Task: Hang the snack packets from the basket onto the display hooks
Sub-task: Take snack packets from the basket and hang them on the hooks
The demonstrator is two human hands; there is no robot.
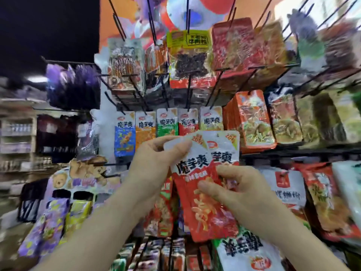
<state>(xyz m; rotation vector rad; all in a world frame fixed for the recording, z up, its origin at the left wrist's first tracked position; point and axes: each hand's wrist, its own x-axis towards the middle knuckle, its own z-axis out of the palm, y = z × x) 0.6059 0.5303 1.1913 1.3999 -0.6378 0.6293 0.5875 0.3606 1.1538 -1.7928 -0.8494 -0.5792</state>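
Observation:
Two overlapping red and white snack packets [203,184] are held up in front of the display rack. My left hand [156,161] pinches the white top edge of the front packet. My right hand [234,190] grips the packets lower down at their right side. Just behind them a row of matching packets [168,122] in blue, orange, green, red and yellow hangs from black hooks [188,98]. The red hanging packet [188,122] is right above the ones I hold. The basket is out of view.
Larger red and yellow packets [188,59] hang on the upper hooks, and orange bags [254,122] fill the right side. Purple and yellow bags [50,222] hang lower left. More packets [244,251] lie below my hands. Store shelves [17,133] stand far left.

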